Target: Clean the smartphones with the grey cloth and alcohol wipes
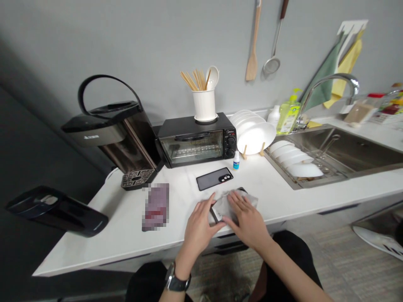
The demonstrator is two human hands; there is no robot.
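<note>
On the white stone countertop [283, 197], the black metal toaster oven [195, 140] stands at the back, with a white ceramic utensil pot [204, 105] on top. The flat black phone [214, 178] lies before it. Nearer the front edge lies the grey crumpled cloth [248, 199], under the right hand [247, 218], with the left hand [200, 224] at its left end.

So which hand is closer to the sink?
Right. The right hand rests on the grey cloth, nearer the sink; the left hand holds the cloth's other edge, farther left.

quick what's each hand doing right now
left hand: closed on the end of the dark device under the grey cloth
right hand: open, palm flat on the grey cloth
</note>
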